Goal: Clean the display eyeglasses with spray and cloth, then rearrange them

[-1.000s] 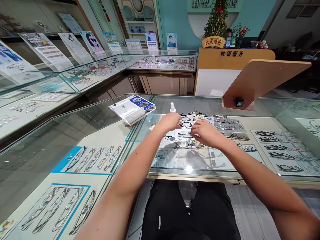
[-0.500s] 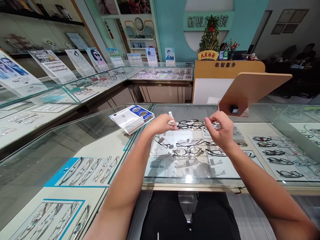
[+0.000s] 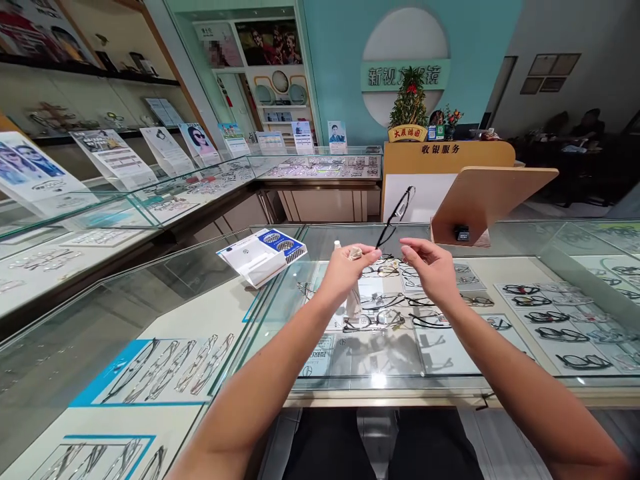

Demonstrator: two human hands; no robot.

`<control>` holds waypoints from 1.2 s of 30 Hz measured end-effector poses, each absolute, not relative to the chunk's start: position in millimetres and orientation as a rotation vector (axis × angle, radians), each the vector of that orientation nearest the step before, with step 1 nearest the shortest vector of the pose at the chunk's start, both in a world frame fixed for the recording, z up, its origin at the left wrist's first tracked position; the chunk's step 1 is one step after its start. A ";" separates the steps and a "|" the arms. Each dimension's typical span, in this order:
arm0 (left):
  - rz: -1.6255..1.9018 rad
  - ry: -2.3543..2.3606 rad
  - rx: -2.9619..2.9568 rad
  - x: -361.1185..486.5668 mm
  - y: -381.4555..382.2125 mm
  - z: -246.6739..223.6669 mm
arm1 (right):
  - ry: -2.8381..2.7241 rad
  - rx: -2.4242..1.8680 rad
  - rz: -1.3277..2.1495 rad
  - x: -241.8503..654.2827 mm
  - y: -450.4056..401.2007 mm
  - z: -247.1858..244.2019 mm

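Note:
My left hand (image 3: pixel 345 270) pinches a pair of dark-framed eyeglasses (image 3: pixel 387 229) between thumb and fingertips. The glasses stand tilted upright above the counter, their far end up to the right. A small beige, crumpled-looking thing (image 3: pixel 355 253) is at the left fingers; its kind is unclear. Just behind that hand shows the white cap of a small bottle (image 3: pixel 337 245), its body partly hidden. My right hand (image 3: pixel 433 267) is held close to the glasses, its fingers bent but apart, with nothing visible in it. Below both hands, several eyeglasses (image 3: pixel 375 321) lie in the display case.
The glass-topped counter (image 3: pixel 360 387) runs across in front of me. A white and blue folded card stand (image 3: pixel 265 257) is on its left part. At the right stands a tilted wooden-backed mirror or board (image 3: pixel 493 200). Beyond are a cashier desk (image 3: pixel 450 157) and more display cases.
My left hand has raised the dark eyeglasses above the counter and tilted them upright. My right hand's fingers have spread and come nearer the left hand. The camera view has tilted up slightly.

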State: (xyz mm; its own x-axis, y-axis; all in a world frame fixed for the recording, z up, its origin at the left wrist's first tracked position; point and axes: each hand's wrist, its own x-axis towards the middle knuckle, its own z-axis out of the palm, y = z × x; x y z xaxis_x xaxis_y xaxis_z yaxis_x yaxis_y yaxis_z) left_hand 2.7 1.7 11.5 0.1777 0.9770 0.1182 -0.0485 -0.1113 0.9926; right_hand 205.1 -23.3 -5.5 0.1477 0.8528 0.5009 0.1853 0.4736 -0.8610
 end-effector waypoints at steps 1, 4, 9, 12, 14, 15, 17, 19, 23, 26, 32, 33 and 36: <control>1.143 0.979 1.343 6.3 -2.8 10.7 | -1.320 -0.980 0.648 204.9 -23.1 -4.7; 1.098 0.966 1.368 14.2 -12.6 7.1 | -1.215 -0.939 0.674 205.3 -22.7 -1.6; 1.044 0.937 1.489 18.9 -17.3 1.4 | -1.179 -0.910 0.784 209.5 -20.5 2.0; 0.951 0.913 1.618 18.0 -17.2 2.9 | -1.202 -0.874 0.867 212.4 -18.9 2.0; 0.939 0.895 1.727 16.2 -16.3 5.4 | -1.230 -0.854 0.894 213.9 -18.6 1.7; 0.968 0.896 1.770 14.9 -15.5 6.7 | -1.244 -0.846 0.905 214.5 -18.8 1.6; 1.067 0.925 1.788 11.7 -12.9 8.3 | -1.275 -0.840 0.933 214.8 -20.0 1.8; 1.136 0.932 1.717 8.4 -9.3 8.3 | -1.312 -0.842 0.973 214.1 -21.9 2.4; 1.078 0.805 1.587 4.7 -3.5 6.4 | -1.388 -0.841 1.066 210.8 -25.6 3.0; 1.008 0.761 1.555 5.2 -2.9 6.7 | -1.413 -0.816 1.120 209.4 -26.4 1.6; 0.978 0.693 1.473 7.0 -3.0 8.5 | -1.381 -0.764 1.250 211.4 -24.1 -1.1; 0.982 0.683 1.475 7.0 -2.6 8.1 | -1.377 -0.761 1.264 211.9 -23.7 -1.2; 1.017 0.667 1.501 6.9 -1.1 5.8 | -1.381 -0.762 1.249 212.9 -22.8 -1.3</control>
